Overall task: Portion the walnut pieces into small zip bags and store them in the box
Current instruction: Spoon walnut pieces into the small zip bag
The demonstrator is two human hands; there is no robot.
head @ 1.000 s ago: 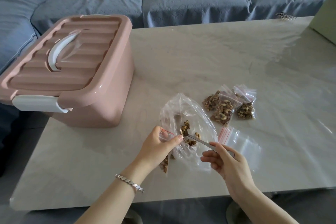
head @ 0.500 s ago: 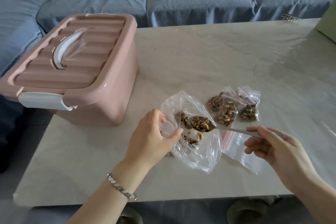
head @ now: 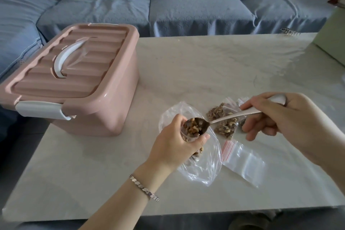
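Left hand wrapped round a small clear zip bag, mouth held open. Right hand pinching a pale long-handled spoon, bowl heaped with brown walnut pieces right at that mouth. Filled small bags at three o'clock of the left hand, flat empty red-striped zip bags at five, closed pink ribbed plastic box at ten. Likely spill onto the pale marble table (narrow mouth, overfull spoon) if tipped fast or off-centre.
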